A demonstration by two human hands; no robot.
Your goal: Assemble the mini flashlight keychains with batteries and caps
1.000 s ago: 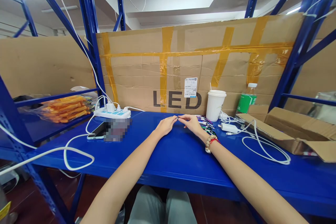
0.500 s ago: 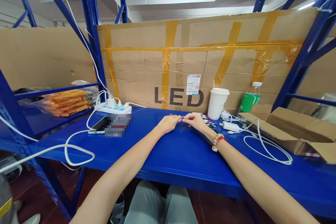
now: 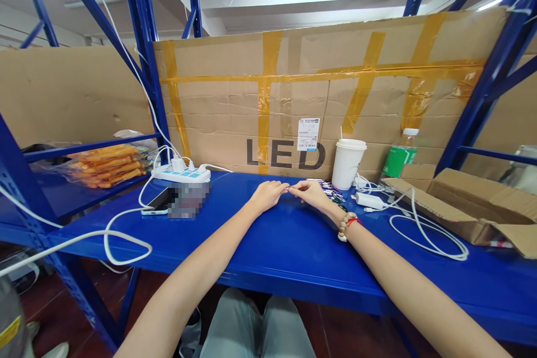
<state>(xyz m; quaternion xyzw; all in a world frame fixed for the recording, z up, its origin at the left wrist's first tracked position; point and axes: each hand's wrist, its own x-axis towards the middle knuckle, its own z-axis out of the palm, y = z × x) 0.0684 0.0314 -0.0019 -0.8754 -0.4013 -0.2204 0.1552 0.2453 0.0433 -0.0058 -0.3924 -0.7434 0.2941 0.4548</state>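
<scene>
My left hand [image 3: 268,196] and my right hand [image 3: 311,192] meet fingertip to fingertip just above the blue shelf top [image 3: 285,246]. Both are closed in a pinch. Whatever sits between the fingertips is too small and too covered by fingers to name. Behind my right hand lies a loose pile of thin, shiny pen-like sticks [image 3: 334,192] in several colours, partly hidden by that hand. A beaded bracelet and a red string circle my right wrist.
Right of the pile stand a white lidded cup [image 3: 348,165], a green-labelled bottle [image 3: 400,156], white cables [image 3: 423,235] and an open cardboard box [image 3: 474,210]. Leftward are a phone [image 3: 161,201], a blurred patch, and a power strip [image 3: 184,174]. Taped cardboard [image 3: 226,106] closes the back.
Both hands have shifted very slightly to the left and up, still fingertip to fingertip. The view has moved a little; the other things stay in place.
</scene>
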